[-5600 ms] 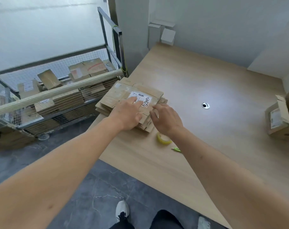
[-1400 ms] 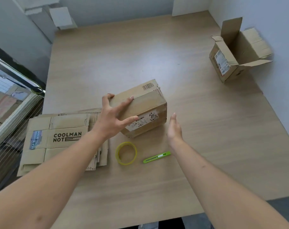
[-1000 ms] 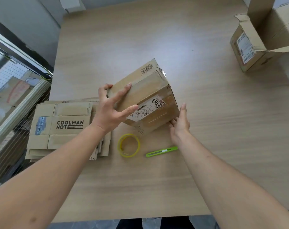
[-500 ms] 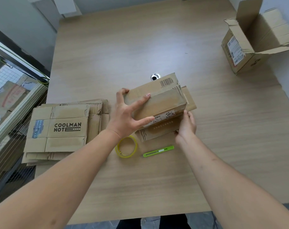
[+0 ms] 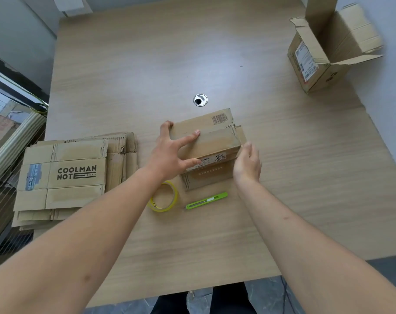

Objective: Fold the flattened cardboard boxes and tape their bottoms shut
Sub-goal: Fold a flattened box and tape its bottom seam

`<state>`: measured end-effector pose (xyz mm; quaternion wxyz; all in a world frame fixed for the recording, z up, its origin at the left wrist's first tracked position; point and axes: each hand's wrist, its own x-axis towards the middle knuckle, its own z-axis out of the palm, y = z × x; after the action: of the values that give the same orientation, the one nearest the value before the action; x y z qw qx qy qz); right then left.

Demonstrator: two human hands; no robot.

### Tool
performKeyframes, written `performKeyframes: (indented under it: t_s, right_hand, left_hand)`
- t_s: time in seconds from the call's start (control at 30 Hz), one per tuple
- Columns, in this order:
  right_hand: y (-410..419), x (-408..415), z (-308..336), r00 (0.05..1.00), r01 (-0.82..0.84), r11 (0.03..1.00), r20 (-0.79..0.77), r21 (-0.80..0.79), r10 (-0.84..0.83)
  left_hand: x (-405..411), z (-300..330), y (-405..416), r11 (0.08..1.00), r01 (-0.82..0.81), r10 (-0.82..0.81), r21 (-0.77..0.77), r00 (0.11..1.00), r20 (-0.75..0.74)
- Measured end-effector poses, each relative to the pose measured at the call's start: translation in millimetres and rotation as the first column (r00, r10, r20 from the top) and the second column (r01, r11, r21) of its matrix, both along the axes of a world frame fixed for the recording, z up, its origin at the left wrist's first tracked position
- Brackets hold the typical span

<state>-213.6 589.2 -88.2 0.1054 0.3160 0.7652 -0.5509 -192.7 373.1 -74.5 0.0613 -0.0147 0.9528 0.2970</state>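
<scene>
Head view. The cardboard box (image 5: 206, 141) I'm forming sits mid-bench (image 5: 283, 177), bottom up, flaps folded over; barcode on the far flap, white label on the near face. One flap lies flat on the bench toward me, another sticks out on the right side.

My left hand (image 5: 169, 155) is spread wide across the top, fingers straight and pressing the flaps down, thumb at the far left corner. My right hand (image 5: 248, 163) is relaxed, fingers loosely bent, at the box's right near corner; whether it touches, I cannot tell.

Stack of flattened boxes (image 5: 68, 175) to the left, top one printed COOLMAN NOTE. Yellow tape roll (image 5: 163, 197) just beside my left wrist; green utility knife (image 5: 206, 201) right of it. An assembled open box (image 5: 323, 53) stands at the far right. Round cable hole (image 5: 200, 100) beyond the box.
</scene>
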Motion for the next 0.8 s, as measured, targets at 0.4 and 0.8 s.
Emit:
performKeyframes:
  t_s: [0.4, 0.8]
  right_hand:
    - [-30.7, -1.1, 14.6, 0.562, -0.580, 0.387, 0.008, 0.717, 0.827]
    - [-44.9, 5.3, 13.8, 0.607, -0.555, 0.343, 0.087, 0.758, 0.790]
  left_hand:
    - [31.4, 21.6, -36.4, 0.996, 0.026, -0.034, 0.083, 0.995, 0.093]
    - [99.9, -42.9, -56.3, 0.962, 0.146, -0.032, -0.230, 0.899, 0.437]
